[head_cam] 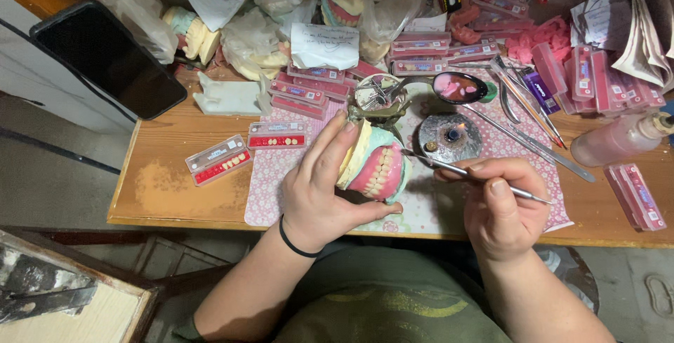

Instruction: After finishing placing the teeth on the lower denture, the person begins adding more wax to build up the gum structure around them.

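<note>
Between both hands, left hand (pixel 319 192) grips the denture model (pixel 373 166); right hand (pixel 500 206) pinches a wax knife (pixel 467 172) at its teeth, mid-carving; steady tip needed.

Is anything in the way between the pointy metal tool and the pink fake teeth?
Nothing visible. The right hand holds the metal tool, and its tip reaches the denture model held in the left hand, with only open space between.

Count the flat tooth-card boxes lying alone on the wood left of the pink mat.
2: one tooth-card box near the desk's left edge, another beside the mat's top corner. More are piled behind, partly hidden.
</note>
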